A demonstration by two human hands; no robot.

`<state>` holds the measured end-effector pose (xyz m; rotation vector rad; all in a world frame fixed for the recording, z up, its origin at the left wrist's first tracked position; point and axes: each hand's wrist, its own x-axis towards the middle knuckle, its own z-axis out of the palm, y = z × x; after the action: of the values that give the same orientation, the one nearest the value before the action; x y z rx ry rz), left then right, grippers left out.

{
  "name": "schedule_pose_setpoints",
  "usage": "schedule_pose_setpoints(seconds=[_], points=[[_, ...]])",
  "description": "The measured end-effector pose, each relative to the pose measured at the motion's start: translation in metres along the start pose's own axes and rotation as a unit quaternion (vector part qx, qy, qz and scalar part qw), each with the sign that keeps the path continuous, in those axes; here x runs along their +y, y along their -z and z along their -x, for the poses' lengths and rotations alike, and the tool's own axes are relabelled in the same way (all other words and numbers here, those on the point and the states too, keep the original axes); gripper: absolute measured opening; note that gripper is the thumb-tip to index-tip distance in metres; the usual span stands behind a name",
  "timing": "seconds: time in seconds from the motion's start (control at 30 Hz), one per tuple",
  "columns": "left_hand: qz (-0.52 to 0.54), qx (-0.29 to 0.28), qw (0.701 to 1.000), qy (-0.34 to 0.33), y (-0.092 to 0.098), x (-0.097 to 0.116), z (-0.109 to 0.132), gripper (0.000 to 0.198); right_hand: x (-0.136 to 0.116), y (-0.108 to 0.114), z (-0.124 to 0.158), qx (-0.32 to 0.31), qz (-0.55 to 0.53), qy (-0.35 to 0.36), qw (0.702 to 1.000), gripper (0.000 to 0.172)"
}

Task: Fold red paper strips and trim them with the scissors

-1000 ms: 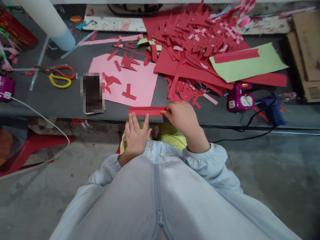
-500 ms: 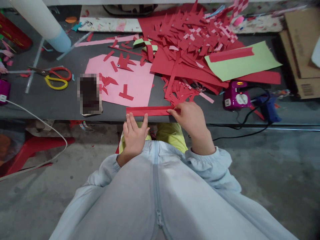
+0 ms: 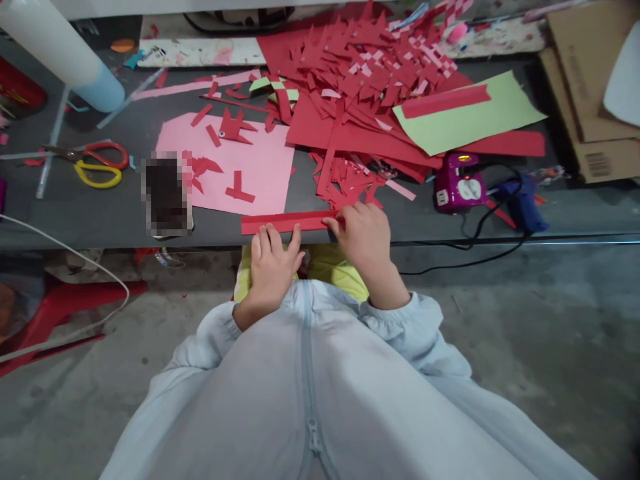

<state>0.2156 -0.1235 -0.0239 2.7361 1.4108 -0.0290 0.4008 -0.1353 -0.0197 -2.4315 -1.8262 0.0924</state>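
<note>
A long red paper strip (image 3: 280,222), with a fold line along its length, lies at the table's front edge. My left hand (image 3: 273,267) rests its fingertips on the strip's lower edge, fingers spread. At the strip's right end, my right hand (image 3: 364,233) pinches the paper between thumb and curled fingers; that end is hidden beneath the hand. Just beyond is a pink sheet (image 3: 265,160) bearing a red paper fish (image 3: 235,127) and red scraps. A heap of small red paper cuttings (image 3: 345,177) sits behind my right hand.
A phone (image 3: 167,197) and scissors (image 3: 93,163) lie to the left, near a white and blue bottle (image 3: 75,60). Rightward are a green sheet (image 3: 470,123), a purple box (image 3: 459,183), a blue glue gun (image 3: 525,203) with black cable, and cardboard (image 3: 595,80). Red paper fish (image 3: 345,53) pile up behind.
My left hand has slid right along the strip relative to its left end. My right hand keeps its pinch at the right end. The whole view has shifted slightly.
</note>
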Motion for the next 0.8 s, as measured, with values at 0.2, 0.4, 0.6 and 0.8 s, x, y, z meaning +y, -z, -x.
schedule_pose_setpoints(seconds=[0.2, 0.4, 0.6, 0.8], points=[[-0.012, -0.025, 1.000, 0.013, 0.002, 0.011, -0.004, 0.063, -0.009, -0.003, 0.019, 0.089, -0.014, -0.031, 0.995, 0.049], [-0.017, -0.013, 0.999, 0.023, -0.002, 0.011, -0.003, 0.063, -0.026, -0.016, 0.054, 0.054, -0.016, 0.118, 0.991, 0.052], [-0.003, -0.005, 0.999, 0.045, -0.003, 0.012, -0.001, 0.061, -0.030, -0.022, 0.062, -0.006, -0.047, 0.087, 0.995, 0.059], [0.012, 0.006, 0.998, 0.058, -0.003, 0.013, 0.002, 0.059, -0.028, -0.023, 0.059, -0.018, -0.056, 0.084, 0.995, 0.061]])
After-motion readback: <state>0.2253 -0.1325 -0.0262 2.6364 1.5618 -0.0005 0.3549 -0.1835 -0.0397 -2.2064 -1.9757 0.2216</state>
